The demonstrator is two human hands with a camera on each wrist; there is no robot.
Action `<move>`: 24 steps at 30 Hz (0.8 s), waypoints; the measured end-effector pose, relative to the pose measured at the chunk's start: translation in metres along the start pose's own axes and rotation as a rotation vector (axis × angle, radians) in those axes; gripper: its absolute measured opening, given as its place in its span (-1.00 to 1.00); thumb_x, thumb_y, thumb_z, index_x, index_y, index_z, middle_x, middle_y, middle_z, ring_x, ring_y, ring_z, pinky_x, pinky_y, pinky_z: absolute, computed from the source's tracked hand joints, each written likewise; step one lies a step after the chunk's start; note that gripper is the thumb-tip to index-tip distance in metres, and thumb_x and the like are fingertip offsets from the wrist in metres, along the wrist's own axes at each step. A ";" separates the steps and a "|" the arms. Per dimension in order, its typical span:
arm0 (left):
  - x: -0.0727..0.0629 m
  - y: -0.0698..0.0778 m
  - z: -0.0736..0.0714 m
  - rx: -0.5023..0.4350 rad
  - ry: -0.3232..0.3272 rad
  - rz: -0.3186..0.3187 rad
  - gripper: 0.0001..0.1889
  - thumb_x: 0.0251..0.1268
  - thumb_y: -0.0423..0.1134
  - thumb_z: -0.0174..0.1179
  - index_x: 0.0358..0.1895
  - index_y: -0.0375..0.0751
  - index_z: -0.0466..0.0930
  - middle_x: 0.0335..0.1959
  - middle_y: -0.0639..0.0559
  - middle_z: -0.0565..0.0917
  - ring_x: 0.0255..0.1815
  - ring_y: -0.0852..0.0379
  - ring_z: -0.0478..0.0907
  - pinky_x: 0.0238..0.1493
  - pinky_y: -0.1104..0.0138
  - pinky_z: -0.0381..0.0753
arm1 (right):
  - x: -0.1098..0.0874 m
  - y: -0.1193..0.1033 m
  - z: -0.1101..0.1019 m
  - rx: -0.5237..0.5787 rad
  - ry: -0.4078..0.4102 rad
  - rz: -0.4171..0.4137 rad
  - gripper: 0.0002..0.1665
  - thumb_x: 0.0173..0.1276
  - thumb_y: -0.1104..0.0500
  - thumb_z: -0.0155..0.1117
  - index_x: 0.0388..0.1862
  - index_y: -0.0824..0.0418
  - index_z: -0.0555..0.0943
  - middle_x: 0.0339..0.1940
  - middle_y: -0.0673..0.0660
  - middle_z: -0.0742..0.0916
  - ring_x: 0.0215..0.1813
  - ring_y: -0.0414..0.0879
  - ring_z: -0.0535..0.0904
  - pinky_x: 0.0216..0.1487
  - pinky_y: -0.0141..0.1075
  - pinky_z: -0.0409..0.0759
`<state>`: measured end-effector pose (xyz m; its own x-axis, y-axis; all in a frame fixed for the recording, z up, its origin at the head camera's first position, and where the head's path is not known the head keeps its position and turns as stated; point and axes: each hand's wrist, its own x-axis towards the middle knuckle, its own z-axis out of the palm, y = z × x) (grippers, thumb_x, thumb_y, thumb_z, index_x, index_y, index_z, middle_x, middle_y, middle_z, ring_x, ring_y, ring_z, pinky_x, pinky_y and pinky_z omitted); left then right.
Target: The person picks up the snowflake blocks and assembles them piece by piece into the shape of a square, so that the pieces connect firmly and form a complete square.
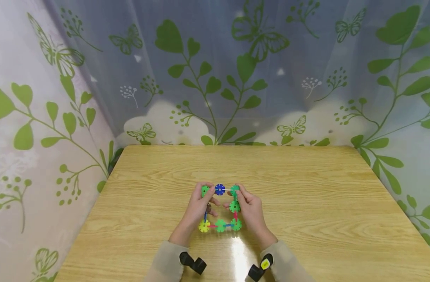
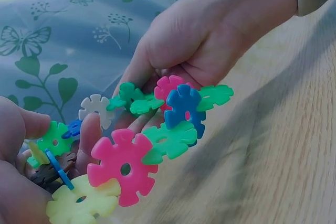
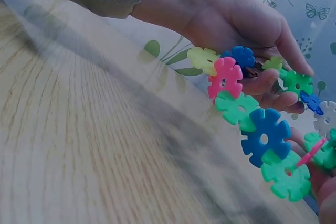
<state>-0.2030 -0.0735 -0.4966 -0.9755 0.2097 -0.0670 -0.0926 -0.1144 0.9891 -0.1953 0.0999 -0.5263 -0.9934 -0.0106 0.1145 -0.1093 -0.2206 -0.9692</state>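
Both hands hold up a closed loop of notched plastic flower discs point(image 1: 220, 225) above the table. My left hand point(image 1: 197, 205) pinches a green disc point(image 1: 205, 191) at the loop's upper left corner, near a dark brown disc point(image 2: 54, 171). My right hand point(image 1: 251, 207) pinches a green disc point(image 1: 234, 190) at the upper right corner. Between these corners run a blue disc point(image 1: 220, 189) and a white disc point(image 3: 326, 118). A yellow disc point(image 2: 84, 203) and a pink disc point(image 2: 123, 167) sit at the lower left, joined to more green and blue discs.
A wood-grain table point(image 1: 288, 176) lies under the hands. Curtains point(image 1: 215, 78) printed with leaves and butterflies hang behind it and at both sides. A small black camera point(image 1: 193, 263) is strapped on the left wrist, another point(image 1: 260, 267) on the right.
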 end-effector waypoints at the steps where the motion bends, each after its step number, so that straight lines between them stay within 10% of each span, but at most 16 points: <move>1: 0.000 0.001 0.000 -0.006 -0.005 -0.001 -0.61 0.46 -0.11 -0.07 0.16 -0.30 0.19 -0.20 -0.45 0.48 -0.35 -0.20 0.56 -0.54 0.18 0.68 | 0.000 0.000 0.000 0.005 -0.001 0.003 -0.56 0.46 0.24 0.01 0.28 0.30 0.38 -0.04 0.41 0.63 -0.36 0.18 0.68 -0.30 -0.08 0.67; 15: 0.000 0.000 -0.001 -0.015 -0.034 0.005 -0.62 0.47 -0.11 -0.09 0.15 -0.30 0.17 -0.45 -0.35 0.54 -0.52 -0.12 0.55 -0.59 0.16 0.67 | 0.000 0.003 0.000 0.054 0.024 0.029 -0.52 0.42 0.17 0.10 0.26 0.33 0.38 -0.05 0.46 0.62 -0.38 0.18 0.68 -0.31 -0.09 0.67; 24: 0.002 -0.004 -0.002 -0.038 0.005 0.015 -0.59 0.42 -0.08 -0.02 0.14 -0.28 0.23 -0.15 -0.51 0.46 -0.44 -0.05 0.58 -0.60 0.22 0.66 | 0.003 -0.001 0.002 -0.046 0.001 0.034 -0.55 0.44 0.16 0.05 0.26 0.30 0.41 -0.05 0.43 0.63 -0.35 0.20 0.67 -0.35 -0.21 0.69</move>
<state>-0.2053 -0.0749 -0.5013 -0.9779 0.2024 -0.0526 -0.0848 -0.1540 0.9844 -0.1984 0.0986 -0.5249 -0.9966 -0.0161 0.0810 -0.0770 -0.1753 -0.9815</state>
